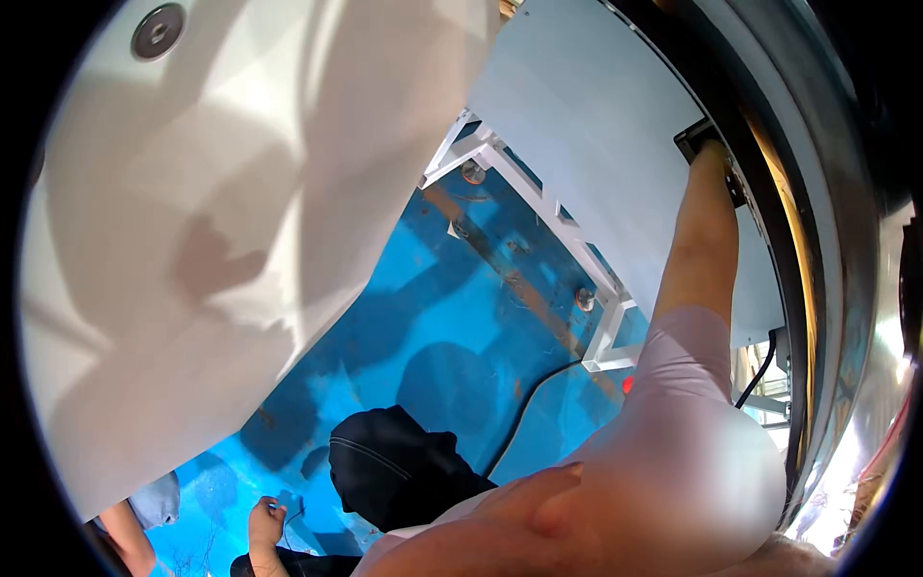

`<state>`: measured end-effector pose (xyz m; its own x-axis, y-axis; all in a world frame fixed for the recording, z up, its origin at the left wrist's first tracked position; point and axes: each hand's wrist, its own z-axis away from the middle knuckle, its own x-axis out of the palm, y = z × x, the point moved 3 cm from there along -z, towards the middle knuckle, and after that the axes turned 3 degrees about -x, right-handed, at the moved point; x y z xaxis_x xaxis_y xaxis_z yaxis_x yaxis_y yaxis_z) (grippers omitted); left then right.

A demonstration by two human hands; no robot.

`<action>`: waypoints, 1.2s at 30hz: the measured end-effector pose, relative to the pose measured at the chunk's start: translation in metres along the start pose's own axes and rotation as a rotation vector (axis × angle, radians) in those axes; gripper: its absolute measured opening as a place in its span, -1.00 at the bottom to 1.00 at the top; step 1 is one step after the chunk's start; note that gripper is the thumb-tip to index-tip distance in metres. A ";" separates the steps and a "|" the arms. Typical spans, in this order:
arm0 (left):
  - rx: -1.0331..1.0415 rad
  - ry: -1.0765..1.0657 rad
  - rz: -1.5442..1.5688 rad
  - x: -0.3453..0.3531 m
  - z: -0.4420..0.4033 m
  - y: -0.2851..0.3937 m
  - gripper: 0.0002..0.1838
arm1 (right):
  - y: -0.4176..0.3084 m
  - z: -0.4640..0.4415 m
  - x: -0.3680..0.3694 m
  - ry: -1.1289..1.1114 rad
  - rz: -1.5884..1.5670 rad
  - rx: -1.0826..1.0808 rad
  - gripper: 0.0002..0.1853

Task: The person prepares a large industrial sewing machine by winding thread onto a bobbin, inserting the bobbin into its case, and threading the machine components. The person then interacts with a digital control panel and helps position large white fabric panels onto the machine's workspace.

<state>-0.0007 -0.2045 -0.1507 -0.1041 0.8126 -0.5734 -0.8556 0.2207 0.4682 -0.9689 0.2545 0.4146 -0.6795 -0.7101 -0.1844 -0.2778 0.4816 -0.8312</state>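
Note:
My right arm stretches up along a grey panel (pixel 596 115), and my right hand (pixel 710 149) reaches into a dark, black-edged cutout (pixel 687 142) beside the curved black edge. Its fingers are hidden there, so any hold is out of sight. Low on the left, a small hand (pixel 267 522), apparently my left hand, is held near dark trousers with its fingers curled together. A thin dark strand shows beside these fingertips; what they hold is too small to make out.
A large white panel (pixel 192 240) with a round metal fitting (pixel 158 32) fills the left. White frame legs (pixel 608 332) stand on the blue floor (pixel 442 327), crossed by a black cable (pixel 527 404). Another person's arm (pixel 127 539) shows at lower left.

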 end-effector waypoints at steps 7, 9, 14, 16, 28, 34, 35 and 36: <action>0.028 0.019 0.058 0.000 -0.001 -0.004 -0.71 | 0.002 0.000 0.000 0.010 0.009 0.001 -0.48; 0.013 0.007 0.071 0.002 0.001 -0.005 -0.72 | 0.001 -0.001 0.000 0.007 0.019 -0.006 -0.48; 0.007 0.019 0.056 -0.008 0.006 0.000 -0.73 | 0.003 -0.002 -0.002 0.024 0.012 0.007 -0.48; 0.003 0.015 0.062 -0.002 0.009 0.003 -0.73 | 0.001 -0.003 -0.001 0.027 0.015 0.003 -0.49; 0.002 0.002 0.048 -0.004 0.011 -0.001 -0.73 | 0.005 -0.003 -0.013 0.046 0.035 0.000 -0.49; 0.163 0.160 -0.040 -0.025 0.036 0.064 -0.72 | 0.008 -0.004 -0.019 0.043 0.039 -0.003 -0.49; 0.159 0.191 -0.059 -0.023 0.038 0.065 -0.73 | 0.008 -0.005 -0.020 0.042 0.044 -0.010 -0.49; 0.163 0.209 -0.059 -0.021 0.035 0.069 -0.73 | 0.006 -0.007 -0.021 0.043 0.041 -0.012 -0.49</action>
<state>-0.0394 -0.1869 -0.0828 -0.1731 0.6706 -0.7213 -0.7723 0.3620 0.5219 -0.9609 0.2757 0.4169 -0.7192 -0.6670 -0.1945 -0.2577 0.5161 -0.8168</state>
